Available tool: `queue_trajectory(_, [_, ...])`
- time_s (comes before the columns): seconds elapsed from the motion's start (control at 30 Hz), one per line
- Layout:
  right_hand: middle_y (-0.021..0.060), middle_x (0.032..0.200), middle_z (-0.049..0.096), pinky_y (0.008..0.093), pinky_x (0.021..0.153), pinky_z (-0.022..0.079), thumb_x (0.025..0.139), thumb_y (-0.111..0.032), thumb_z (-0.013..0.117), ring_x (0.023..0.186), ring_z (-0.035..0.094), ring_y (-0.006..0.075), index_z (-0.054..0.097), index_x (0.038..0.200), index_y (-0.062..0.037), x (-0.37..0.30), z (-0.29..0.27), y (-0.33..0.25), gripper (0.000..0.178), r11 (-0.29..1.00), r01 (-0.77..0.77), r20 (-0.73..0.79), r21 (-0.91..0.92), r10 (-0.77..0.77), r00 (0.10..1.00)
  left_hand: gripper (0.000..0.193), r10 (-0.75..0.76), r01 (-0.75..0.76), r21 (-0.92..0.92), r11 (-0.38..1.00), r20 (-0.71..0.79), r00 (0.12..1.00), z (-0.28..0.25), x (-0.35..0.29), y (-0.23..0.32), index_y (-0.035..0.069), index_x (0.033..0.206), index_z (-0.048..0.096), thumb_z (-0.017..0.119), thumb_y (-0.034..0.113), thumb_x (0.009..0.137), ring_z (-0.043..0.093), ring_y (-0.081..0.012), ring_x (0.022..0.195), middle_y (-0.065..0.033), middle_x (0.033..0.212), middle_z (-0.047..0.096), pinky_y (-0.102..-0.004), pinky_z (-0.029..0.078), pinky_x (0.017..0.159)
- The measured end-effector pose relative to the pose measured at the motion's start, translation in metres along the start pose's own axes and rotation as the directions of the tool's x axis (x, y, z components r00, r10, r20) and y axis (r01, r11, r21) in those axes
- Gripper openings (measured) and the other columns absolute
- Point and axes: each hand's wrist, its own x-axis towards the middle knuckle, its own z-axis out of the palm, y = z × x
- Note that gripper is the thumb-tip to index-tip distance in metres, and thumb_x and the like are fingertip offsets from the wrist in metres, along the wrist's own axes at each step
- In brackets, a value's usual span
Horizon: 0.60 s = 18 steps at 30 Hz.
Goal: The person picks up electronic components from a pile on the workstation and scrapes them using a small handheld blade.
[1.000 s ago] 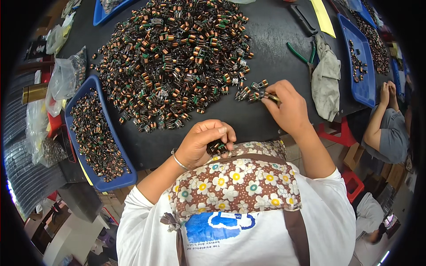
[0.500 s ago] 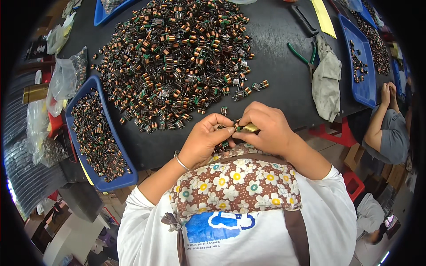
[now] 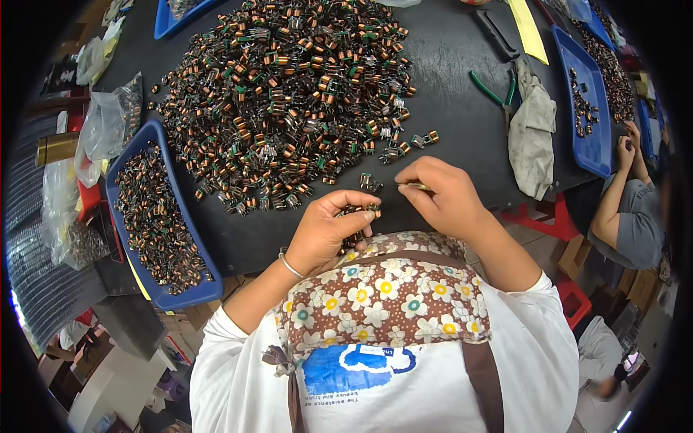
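My left hand (image 3: pixel 323 229) is closed around several small copper-wound coils (image 3: pixel 354 238) with green and black parts, held close to the flowered apron (image 3: pixel 382 289). Thumb and fingers of my right hand (image 3: pixel 447 196) pinch a thin brass-coloured piece (image 3: pixel 421 187), mostly hidden, so its kind is unclear. The two hands are apart. Just beyond them a couple of loose coils (image 3: pixel 369 182) lie on the black table (image 3: pixel 451 94). A large heap of the same coils (image 3: pixel 289 101) rises farther off, left of centre.
A blue tray (image 3: pixel 206 292) full of coils stands at the left, beside plastic bags (image 3: pixel 105 133). To the right lie green-handled pliers (image 3: pixel 494 94), a grey cloth (image 3: pixel 530 144) and another blue tray (image 3: pixel 595 155). A co-worker's hands (image 3: pixel 629 144) show at the far right.
My right hand has drawn away from my left, toward the upper right, with the brass-coloured piece. My left hand keeps its coils. An extra coil lies beside the loose one ahead.
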Motion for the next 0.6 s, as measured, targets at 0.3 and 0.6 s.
queue_trajectory(0.3, [0.0061, 0.081, 0.059, 0.0336, 0.057, 0.049, 0.069, -0.011, 0.072, 0.065, 0.061, 0.0234, 0.06, 0.093, -0.0068, 0.007, 0.032, -0.004, 0.028, 0.926, 0.042, 0.037, -0.375, -0.031, 0.999, 0.014, 0.124, -0.125, 0.03, 0.992, 0.035, 0.992, -0.005, -0.004, -0.007, 0.002, 0.098, 0.051, 0.057, 0.0, 0.085, 0.059, -0.0128, 0.066, -0.0097, 0.088, 0.059, -0.0229, 0.048, 0.049])
queue_trajectory(0.6, [0.0105, 0.087, 0.059, 0.0275, 0.068, 0.047, 0.072, 0.001, 0.063, 0.08, 0.06, 0.0196, 0.062, 0.094, 0.0011, 0.0, 0.012, -0.009, 0.022, 0.983, -0.062, 0.166, 0.171, 0.033, 0.986, 0.015, 0.142, -0.138, 0.17, 0.976, -0.008, 0.99, -0.002, -0.007, -0.006, 0.002, 0.099, 0.054, 0.059, 0.002, 0.085, 0.059, -0.0093, 0.066, -0.0069, 0.084, 0.06, -0.0195, 0.046, 0.048])
